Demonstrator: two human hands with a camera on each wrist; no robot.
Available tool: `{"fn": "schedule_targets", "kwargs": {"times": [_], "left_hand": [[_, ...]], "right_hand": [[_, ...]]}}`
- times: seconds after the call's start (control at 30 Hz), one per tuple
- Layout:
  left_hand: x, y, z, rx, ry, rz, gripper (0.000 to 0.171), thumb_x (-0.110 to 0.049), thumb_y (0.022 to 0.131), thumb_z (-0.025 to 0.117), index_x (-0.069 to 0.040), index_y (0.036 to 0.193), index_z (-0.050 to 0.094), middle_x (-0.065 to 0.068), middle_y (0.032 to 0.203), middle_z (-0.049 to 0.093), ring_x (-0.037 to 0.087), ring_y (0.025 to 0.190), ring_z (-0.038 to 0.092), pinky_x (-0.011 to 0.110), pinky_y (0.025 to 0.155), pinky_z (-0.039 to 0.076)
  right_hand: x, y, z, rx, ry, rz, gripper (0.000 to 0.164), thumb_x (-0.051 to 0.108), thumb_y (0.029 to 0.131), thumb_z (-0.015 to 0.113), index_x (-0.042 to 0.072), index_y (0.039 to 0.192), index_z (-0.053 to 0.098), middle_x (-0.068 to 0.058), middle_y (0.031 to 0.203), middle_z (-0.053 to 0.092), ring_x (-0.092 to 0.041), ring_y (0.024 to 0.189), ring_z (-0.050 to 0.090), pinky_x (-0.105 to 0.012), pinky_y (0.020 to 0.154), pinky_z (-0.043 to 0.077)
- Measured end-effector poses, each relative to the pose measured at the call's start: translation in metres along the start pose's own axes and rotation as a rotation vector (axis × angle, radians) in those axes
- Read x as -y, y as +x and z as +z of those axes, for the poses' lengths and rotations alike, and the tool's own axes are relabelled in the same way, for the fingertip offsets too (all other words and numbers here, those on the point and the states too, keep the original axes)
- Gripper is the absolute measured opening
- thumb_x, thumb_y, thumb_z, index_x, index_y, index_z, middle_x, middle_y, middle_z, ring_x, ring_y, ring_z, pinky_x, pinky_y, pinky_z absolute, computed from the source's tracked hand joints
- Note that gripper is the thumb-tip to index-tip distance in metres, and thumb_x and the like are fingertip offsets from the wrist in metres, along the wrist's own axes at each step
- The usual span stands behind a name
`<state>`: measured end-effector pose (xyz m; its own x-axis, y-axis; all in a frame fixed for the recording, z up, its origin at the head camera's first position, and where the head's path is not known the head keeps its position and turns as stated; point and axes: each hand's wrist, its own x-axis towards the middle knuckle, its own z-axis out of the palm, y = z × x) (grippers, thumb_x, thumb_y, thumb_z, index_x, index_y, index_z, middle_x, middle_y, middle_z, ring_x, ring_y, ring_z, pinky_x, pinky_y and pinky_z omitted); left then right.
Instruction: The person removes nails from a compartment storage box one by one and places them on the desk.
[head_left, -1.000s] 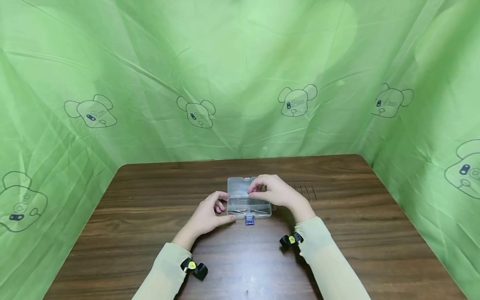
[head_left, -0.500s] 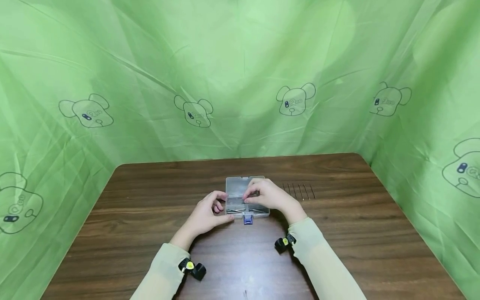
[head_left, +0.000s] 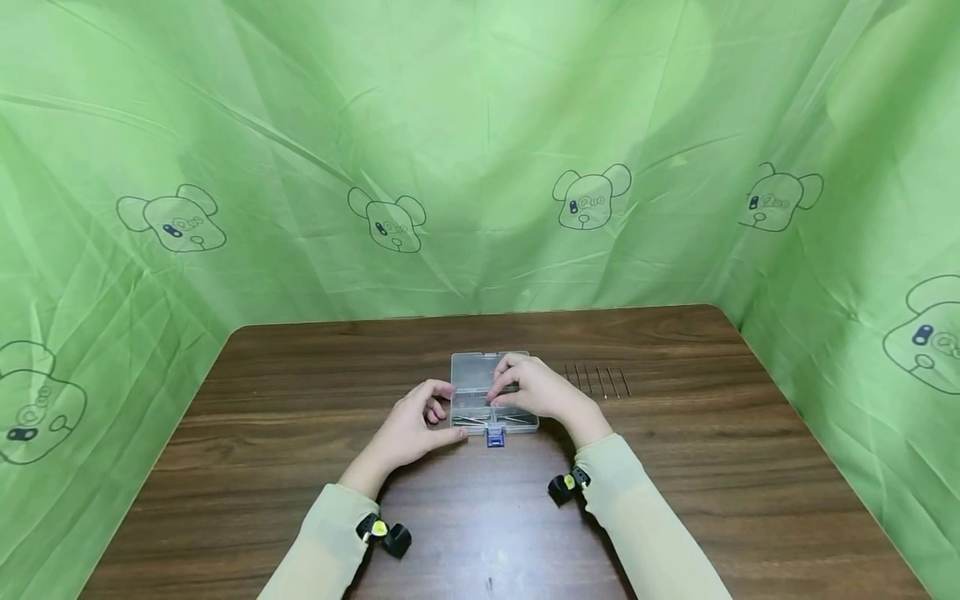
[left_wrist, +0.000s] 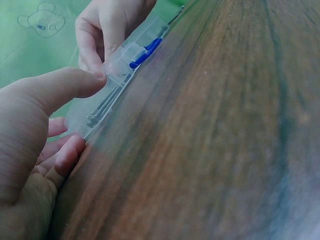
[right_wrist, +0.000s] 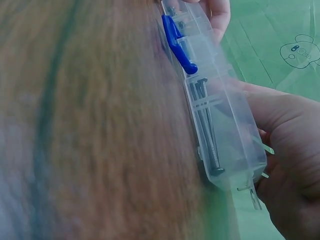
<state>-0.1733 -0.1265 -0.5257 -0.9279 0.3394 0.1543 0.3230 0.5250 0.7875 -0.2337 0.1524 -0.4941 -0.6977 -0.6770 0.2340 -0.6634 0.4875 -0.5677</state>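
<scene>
A clear plastic compartment box (head_left: pixel 471 373) lies with its lid folded back on the table, its blue latch (head_left: pixel 496 437) facing me. Long metal nails (right_wrist: pixel 207 125) lie in its front compartments. My left hand (head_left: pixel 408 427) holds the box at its left end, thumb at the front corner and fingers at the side. Above the rear part of the box, my right hand (head_left: pixel 538 390) has thumb and fingers bent together, fingertips low in the box. Whether anything is between those fingertips is hidden. Several more nails (head_left: pixel 603 382) lie in a row right of the box.
The dark wooden table (head_left: pixel 285 433) has rounded far corners. Green fabric (head_left: pixel 480 150) with printed bear heads hangs behind it and along both sides. Each wrist wears a small black camera.
My right hand has come down and slightly left into the box, then stayed almost still. My left hand keeps its hold on the box's left end. The view has shifted slightly.
</scene>
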Motion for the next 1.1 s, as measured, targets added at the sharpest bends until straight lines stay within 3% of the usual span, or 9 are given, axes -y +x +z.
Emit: {"fn": "schedule_targets", "kwargs": {"times": [0.2,0.5,0.93,1.1], "left_hand": [[-0.0003,-0.0004,-0.0003,0.0,0.006,-0.003,0.067,-0.032,0.08,0.101,-0.013,0.134,0.065,-0.001,0.101,0.065,0.014,0.088,0.062,0.028,0.081,0.053],[0.0005,-0.0004,-0.0002,-0.002,0.006,0.003,0.068,-0.03,0.081,0.101,-0.011,0.135,0.065,-0.001,0.102,0.066,0.014,0.087,0.063,0.028,0.08,0.053],[0.0017,0.0003,0.0008,0.003,0.003,-0.002,0.068,-0.031,0.081,0.101,-0.011,0.135,0.065,0.0,0.101,0.065,0.015,0.087,0.063,0.028,0.08,0.053],[0.0016,0.0004,0.0006,-0.001,0.007,0.005,0.068,-0.031,0.08,0.101,-0.011,0.135,0.065,0.0,0.1,0.066,0.015,0.087,0.063,0.027,0.08,0.053]], "right_hand": [[0.0008,0.0005,0.0015,-0.002,0.026,0.004,0.009,0.012,0.088,0.092,0.013,0.096,0.089,0.001,0.103,0.066,-0.018,0.103,0.063,-0.036,0.096,0.055],[-0.0037,0.0017,0.0053,0.009,0.003,0.004,0.007,0.014,0.088,0.093,0.015,0.095,0.09,-0.009,0.116,0.069,-0.025,0.113,0.065,-0.042,0.105,0.053],[-0.003,0.0015,0.0047,0.03,-0.056,-0.022,0.005,0.018,0.091,0.091,0.015,0.095,0.089,-0.004,0.116,0.068,-0.024,0.114,0.063,-0.041,0.107,0.05],[0.0009,0.0021,0.0037,0.045,-0.129,-0.041,0.007,0.022,0.093,0.089,0.014,0.094,0.087,-0.001,0.112,0.066,-0.023,0.112,0.062,-0.042,0.106,0.05]]}}
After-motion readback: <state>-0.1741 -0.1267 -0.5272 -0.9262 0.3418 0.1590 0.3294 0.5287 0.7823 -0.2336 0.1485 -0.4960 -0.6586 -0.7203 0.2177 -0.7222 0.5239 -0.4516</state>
